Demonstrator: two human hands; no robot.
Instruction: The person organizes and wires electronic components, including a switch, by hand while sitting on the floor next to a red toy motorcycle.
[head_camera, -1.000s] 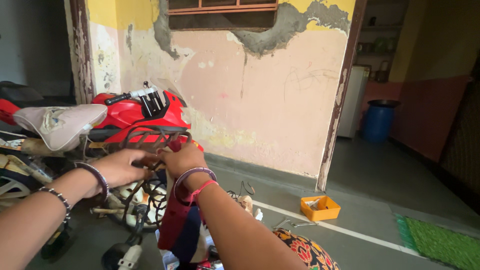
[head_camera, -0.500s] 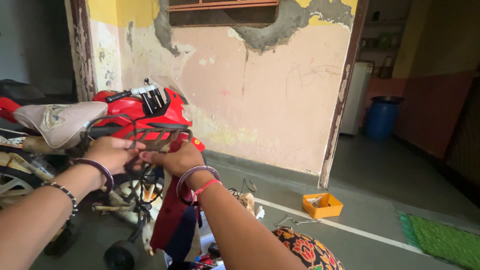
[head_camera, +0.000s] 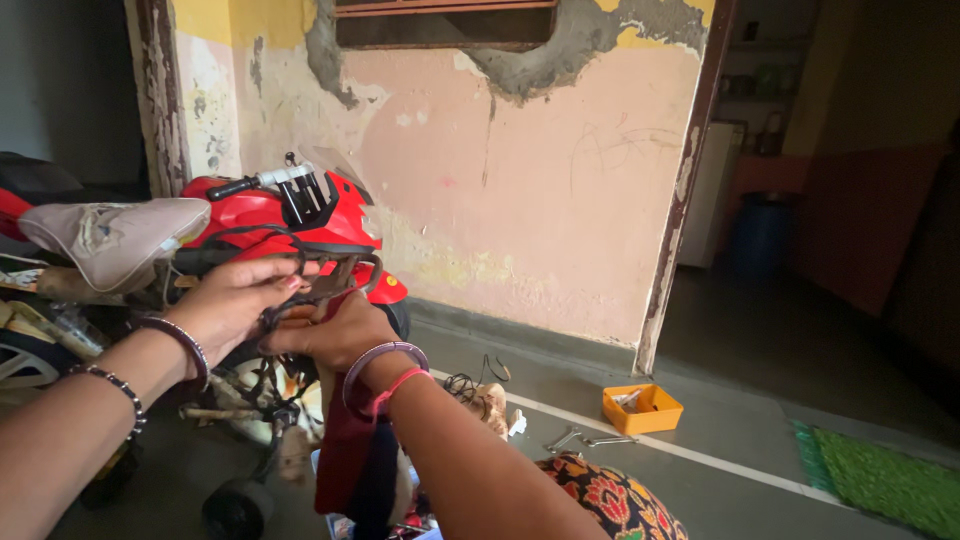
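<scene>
Against a peeling pink and yellow wall (head_camera: 560, 200), seen from a head-worn camera looking down, a person's two bare hands meet at chest height over a tangle of dark straps (head_camera: 320, 285). Left hand (head_camera: 235, 300) has its fingers curled around the straps from above, gripping them closed, with a dark bangle and a beaded bracelet on that wrist. Right hand (head_camera: 335, 335) presses in from below, fingers folded tightly onto the same straps; it wears a purple bangle (head_camera: 385, 365) and a red thread. Both hands touch each other, seemingly so one can steady the straps while the other works them, though exactly what the fingertips are doing is hidden.

From under the right hand hangs a dark red and navy cloth (head_camera: 355, 465), drooping straight down, apparently attached to or caught with the straps.

Just behind the hands stands a small red toy motorbike (head_camera: 300, 215) with a black handlebar, and beside it a worn beige seat (head_camera: 115, 240). A small black wheel (head_camera: 238, 508) rests on the floor below.

Well apart, to the right on the grey floor (head_camera: 720, 480), sits an orange tray (head_camera: 642, 408) with metal spanners (head_camera: 585, 440) lying near it. A green mat (head_camera: 885, 475) lies at the far right, and a blue barrel (head_camera: 765, 235) stands in the dim doorway.
</scene>
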